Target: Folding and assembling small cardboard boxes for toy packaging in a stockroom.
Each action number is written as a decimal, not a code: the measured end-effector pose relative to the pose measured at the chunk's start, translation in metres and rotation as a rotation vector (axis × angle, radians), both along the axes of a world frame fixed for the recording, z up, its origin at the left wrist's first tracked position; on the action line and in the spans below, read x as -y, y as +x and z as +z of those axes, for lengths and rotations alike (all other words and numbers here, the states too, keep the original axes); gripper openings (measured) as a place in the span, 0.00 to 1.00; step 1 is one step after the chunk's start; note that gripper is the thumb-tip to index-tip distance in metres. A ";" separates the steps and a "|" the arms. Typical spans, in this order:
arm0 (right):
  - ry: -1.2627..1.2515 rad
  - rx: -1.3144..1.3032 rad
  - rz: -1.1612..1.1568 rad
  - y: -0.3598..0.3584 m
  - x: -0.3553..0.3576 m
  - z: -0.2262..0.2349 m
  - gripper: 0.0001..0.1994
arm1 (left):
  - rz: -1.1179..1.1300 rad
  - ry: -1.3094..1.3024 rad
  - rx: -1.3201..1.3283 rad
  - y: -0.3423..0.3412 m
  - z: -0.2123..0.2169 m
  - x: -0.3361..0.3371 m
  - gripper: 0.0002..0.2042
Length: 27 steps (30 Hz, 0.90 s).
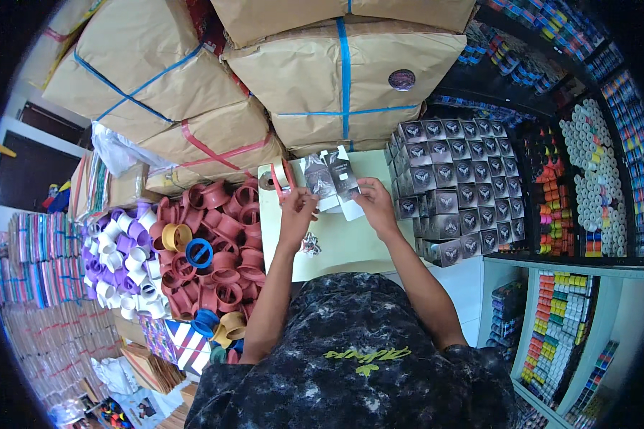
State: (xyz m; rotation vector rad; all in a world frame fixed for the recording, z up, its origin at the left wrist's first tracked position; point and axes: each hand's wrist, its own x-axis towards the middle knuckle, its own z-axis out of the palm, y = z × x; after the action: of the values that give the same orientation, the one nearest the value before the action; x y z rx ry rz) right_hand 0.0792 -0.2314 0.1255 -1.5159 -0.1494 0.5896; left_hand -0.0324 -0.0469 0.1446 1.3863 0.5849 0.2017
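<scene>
A dark printed carton (pixel 341 174) with white flaps stands partly unfolded over the pale table (pixel 350 250). My right hand (pixel 376 204) grips its right edge, thumb and fingers closed on the card. At the carton's lower left edge, the fingers of my left hand (pixel 298 209) are bent into a pinch on the card; their tips are small and partly hidden. Just beyond my left hand is a red tape dispenser (pixel 282 180) with a roll of tape. Small shiny pieces (pixel 310 244) lie on the table nearer to me, too small to name.
Stacked dark boxes (pixel 458 186) rise at the table's right. Red plastic rings (pixel 215 250) pile up on the left, beside purple and white ones (pixel 125 250). Large brown wrapped bundles (pixel 336 79) stand behind the table. Thread spool shelves (pixel 558 322) line the right.
</scene>
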 end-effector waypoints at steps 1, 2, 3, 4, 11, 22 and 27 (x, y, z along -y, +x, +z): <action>0.005 0.004 -0.004 -0.002 0.004 0.011 0.18 | -0.051 -0.121 0.028 -0.004 0.007 -0.003 0.11; 0.053 -0.015 0.014 -0.005 0.007 0.017 0.18 | -0.050 -0.121 0.027 -0.006 0.012 -0.001 0.11; 0.101 -0.033 0.031 -0.009 0.010 0.023 0.18 | -0.032 -0.270 0.077 -0.008 0.017 0.002 0.13; 0.103 -0.032 0.022 -0.012 0.015 0.034 0.18 | -0.023 -0.417 0.126 -0.007 0.028 0.006 0.15; 0.187 -0.098 0.201 -0.039 0.028 0.068 0.17 | -0.221 -0.602 0.324 -0.011 0.037 0.017 0.47; -0.101 0.195 0.083 -0.059 0.058 0.085 0.20 | -0.129 -0.534 0.208 0.007 0.071 0.047 0.51; 0.061 0.144 -0.039 -0.067 0.069 0.087 0.21 | -0.245 -0.406 0.187 0.009 0.074 0.055 0.57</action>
State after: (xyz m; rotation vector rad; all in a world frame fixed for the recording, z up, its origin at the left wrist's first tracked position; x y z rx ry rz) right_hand 0.0124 -0.3000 0.2122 -1.4988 -0.2459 0.4404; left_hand -0.0237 -0.1014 0.2187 1.0190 0.2764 0.0112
